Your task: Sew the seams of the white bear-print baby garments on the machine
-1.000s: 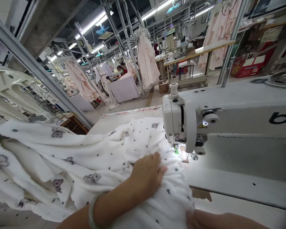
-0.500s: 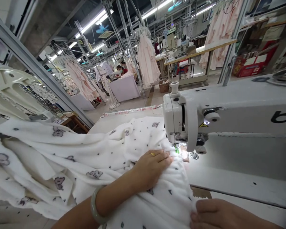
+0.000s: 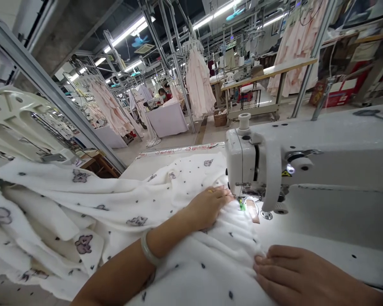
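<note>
White fabric (image 3: 121, 199) on pale table (image 3: 137, 166), left hand (image 3: 207, 206) and right hand (image 3: 293, 276) flat, grips apart; hanging garments (image 3: 198, 85) behind.

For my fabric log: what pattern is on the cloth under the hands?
White cloth with small dark dots and greyish cartoon motifs; head view.

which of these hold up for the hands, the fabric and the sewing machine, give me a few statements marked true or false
1. The left hand lies flat on the white printed fabric, close to the needle of the sewing machine. True.
2. The right hand grips scissors. False: it rests open on the fabric's near edge and holds no tool.
3. The left wrist is bare. False: it wears a pale bangle.
4. Pale pink garments hang from racks behind the machine. True.
</note>
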### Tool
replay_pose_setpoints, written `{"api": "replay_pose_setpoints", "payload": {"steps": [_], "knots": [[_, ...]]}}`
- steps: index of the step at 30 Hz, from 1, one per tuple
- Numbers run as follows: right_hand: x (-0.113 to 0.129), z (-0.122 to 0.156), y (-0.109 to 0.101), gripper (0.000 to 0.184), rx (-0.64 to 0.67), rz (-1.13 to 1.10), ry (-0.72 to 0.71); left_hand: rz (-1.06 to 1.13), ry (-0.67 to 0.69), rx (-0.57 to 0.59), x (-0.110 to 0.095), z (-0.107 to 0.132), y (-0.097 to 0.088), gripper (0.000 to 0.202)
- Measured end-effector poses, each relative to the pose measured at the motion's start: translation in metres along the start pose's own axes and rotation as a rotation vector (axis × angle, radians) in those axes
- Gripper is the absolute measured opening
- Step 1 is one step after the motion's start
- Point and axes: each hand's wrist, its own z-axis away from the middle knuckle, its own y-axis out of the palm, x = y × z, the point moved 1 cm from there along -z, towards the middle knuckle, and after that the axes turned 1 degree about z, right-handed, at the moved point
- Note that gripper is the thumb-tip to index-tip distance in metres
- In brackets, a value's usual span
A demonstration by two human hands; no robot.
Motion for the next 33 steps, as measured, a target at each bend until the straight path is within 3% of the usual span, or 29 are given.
{"api": "replay_pose_setpoints", "payload": {"steps": [5,9,11,14,18,21,24,26,29,33], "knots": [[-0.006,-0.015,-0.017,0.045,-0.004,0.108,-0.124,-0.021,-0.036,-0.02,0.005,-0.004,0.001,0.052],[-0.013,-0.022,-0.024,0.048,-0.004,0.088,-0.09,-0.066,-0.07,0.005,0.0,-0.006,-0.011,0.041],[-0.014,-0.021,-0.022,0.047,-0.016,0.071,-0.077,-0.125,-0.154,-0.049,-0.014,-0.001,-0.02,0.03],[-0.013,-0.018,-0.017,0.048,-0.044,0.096,-0.078,-0.184,-0.407,-0.111,-0.043,0.014,-0.028,0.023],[-0.009,-0.012,-0.018,0.049,-0.057,0.267,-0.13,-0.065,-0.626,0.125,-0.069,0.034,-0.027,0.037],[-0.008,-0.005,-0.019,0.049,-0.028,0.366,-0.163,-0.028,-0.645,0.163,-0.068,0.04,-0.027,0.038],[-0.008,-0.003,-0.015,0.05,0.011,0.314,-0.172,-0.039,-0.601,0.1,-0.06,0.042,-0.026,0.031],[-0.009,-0.007,-0.012,0.05,0.021,0.216,-0.127,-0.036,-0.485,0.0,-0.054,0.043,-0.022,0.016],[-0.011,-0.015,-0.011,0.051,-0.002,0.135,-0.066,-0.026,-0.208,-0.166,-0.047,0.044,-0.013,0.033],[-0.015,-0.02,-0.014,0.051,-0.011,0.12,-0.102,-0.004,0.028,-0.145,-0.035,0.044,0.002,0.037]]}}
